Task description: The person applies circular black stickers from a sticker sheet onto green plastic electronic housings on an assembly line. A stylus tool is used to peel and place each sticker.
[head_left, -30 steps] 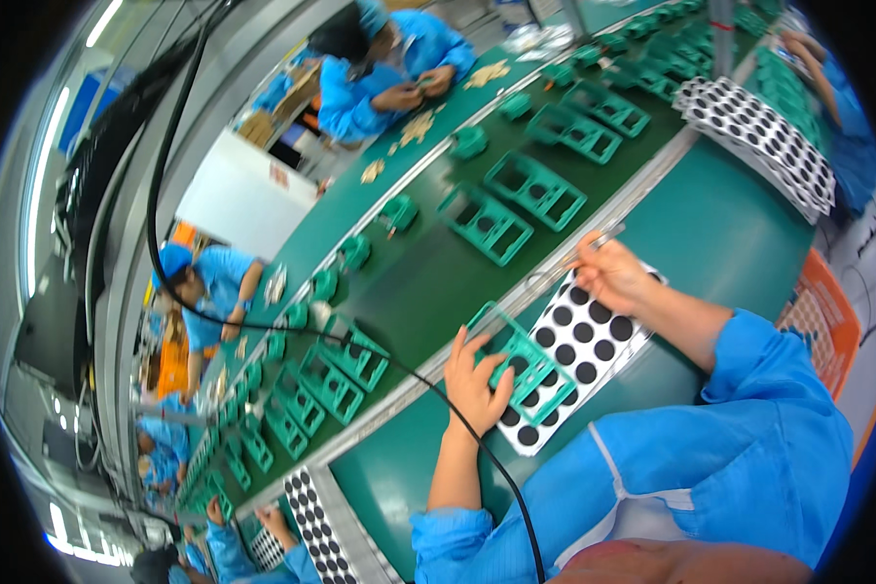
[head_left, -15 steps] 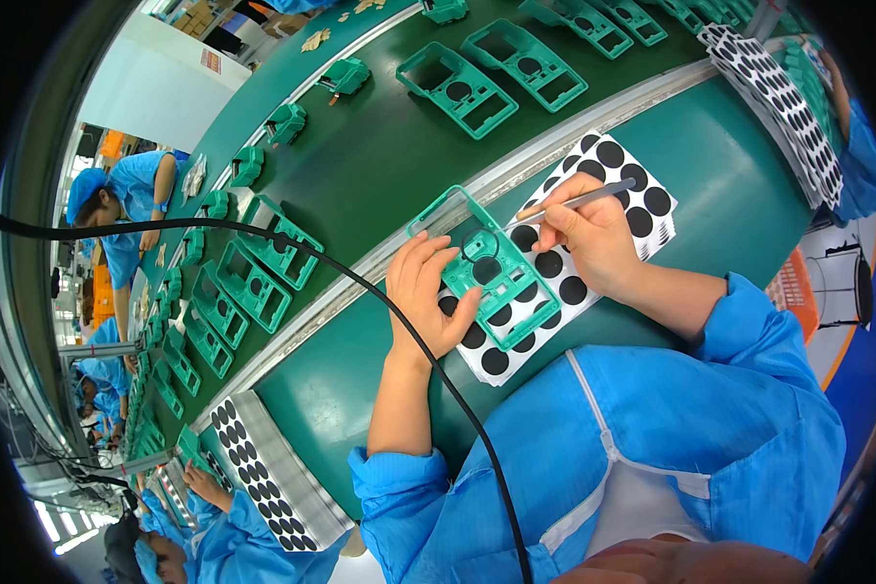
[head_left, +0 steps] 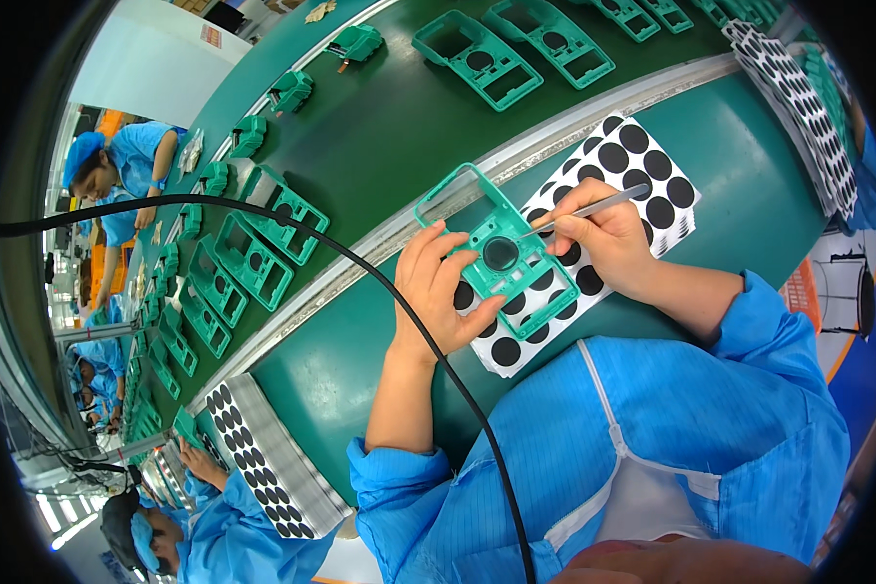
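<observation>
A green plastic housing (head_left: 485,282) lies tilted over a stack of white sheets with black round stickers (head_left: 613,158). My left hand (head_left: 436,292) grips its left side, fingers over the frame and thumb at the near edge. In my right hand (head_left: 603,243) is a pair of metal tweezers (head_left: 608,201), pinched like a pen. Their tip points at the right side of a black disc (head_left: 501,253), which sits over the round part of the housing. Whether the tip touches the disc I cannot tell.
Past the metal rail (head_left: 555,131), more green housings (head_left: 477,60) stand on the dark green belt (head_left: 360,146). Sticker sheets are stacked at left (head_left: 263,467) and far right (head_left: 798,117). A black cable (head_left: 389,287) crosses the view. Co-workers in blue (head_left: 136,175) are at the left.
The black ring-like piece at the tweezers' tip has come down onto the housing's round part, where one dark disc now shows. The housing and both hands appear slightly farther right.
</observation>
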The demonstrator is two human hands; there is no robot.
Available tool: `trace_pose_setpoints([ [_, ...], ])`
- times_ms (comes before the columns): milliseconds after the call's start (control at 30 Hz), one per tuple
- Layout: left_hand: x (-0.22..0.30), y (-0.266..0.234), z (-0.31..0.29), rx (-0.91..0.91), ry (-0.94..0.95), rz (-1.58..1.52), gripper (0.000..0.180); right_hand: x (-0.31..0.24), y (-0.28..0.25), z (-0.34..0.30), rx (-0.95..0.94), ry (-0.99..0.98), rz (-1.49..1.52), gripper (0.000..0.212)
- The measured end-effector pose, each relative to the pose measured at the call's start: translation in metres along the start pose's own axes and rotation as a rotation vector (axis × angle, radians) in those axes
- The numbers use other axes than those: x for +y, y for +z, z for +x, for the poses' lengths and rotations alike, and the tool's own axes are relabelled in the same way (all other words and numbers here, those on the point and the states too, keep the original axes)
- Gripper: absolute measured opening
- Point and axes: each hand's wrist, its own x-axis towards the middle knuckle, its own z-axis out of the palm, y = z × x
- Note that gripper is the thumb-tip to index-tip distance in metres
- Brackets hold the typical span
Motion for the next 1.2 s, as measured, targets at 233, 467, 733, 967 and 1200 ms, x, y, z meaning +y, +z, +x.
trace_pose_setpoints([
  [233,-0.0004,-0.0013,0.0001,-0.008,0.012,0.007,0.042,-0.0044,0.003,-0.0008,-0.029,-0.009,-0.077,0.005],
  [467,0.0,-0.0007,0.0019,-0.008,0.02,0.007,0.043,-0.0036,0.0024,-0.0009,-0.046,-0.044,-0.116,0.005],
  [733,0.0007,-0.0005,0.0018,-0.008,0.029,0.018,0.044,-0.0043,0.0026,-0.0014,-0.045,-0.045,-0.117,0.006],
  [967,-0.0001,0.0007,0.0013,-0.005,0.023,0.024,0.044,-0.0046,0.0025,-0.0022,-0.027,-0.082,-0.098,0.006],
  [1200,0.0002,0.0003,0.0011,0.003,0.031,0.025,0.045,-0.0033,0.002,-0.0033,-0.032,-0.126,-0.034,0.007],
])
